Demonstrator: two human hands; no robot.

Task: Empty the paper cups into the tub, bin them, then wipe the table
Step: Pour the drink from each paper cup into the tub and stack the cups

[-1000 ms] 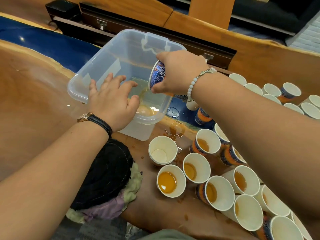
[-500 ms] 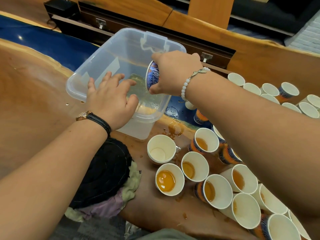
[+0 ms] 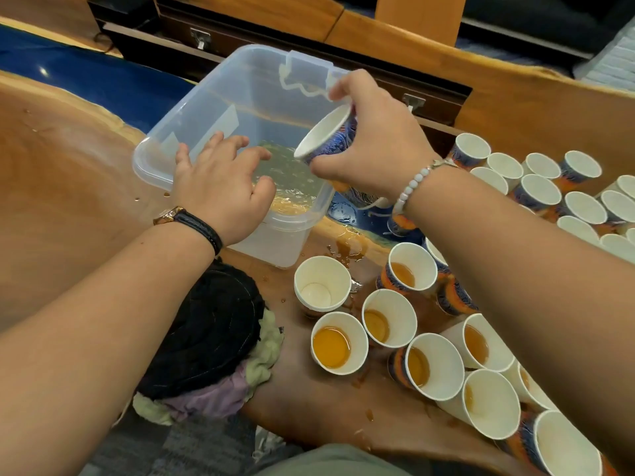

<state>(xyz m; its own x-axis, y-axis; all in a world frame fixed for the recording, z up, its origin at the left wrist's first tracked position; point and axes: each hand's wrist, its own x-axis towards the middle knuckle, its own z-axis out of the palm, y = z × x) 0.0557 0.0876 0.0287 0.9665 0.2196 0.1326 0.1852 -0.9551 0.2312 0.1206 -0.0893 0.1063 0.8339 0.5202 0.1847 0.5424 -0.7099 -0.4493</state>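
A clear plastic tub stands on the wooden table, with amber liquid pooled in its near corner. My right hand grips a blue-patterned paper cup tilted over the tub, its white mouth turned left toward me. My left hand rests on the tub's near rim, fingers spread over the edge. Below the tub stand several paper cups, some holding amber liquid and one empty.
A pile of dark and pale cloths lies at the table's near edge. More cups crowd the right side. Spilled liquid wets the table beside the tub. A wooden bench back runs behind.
My right hand has lifted and turned the cup, so its open mouth now faces left above the tub. My left hand stays on the rim.
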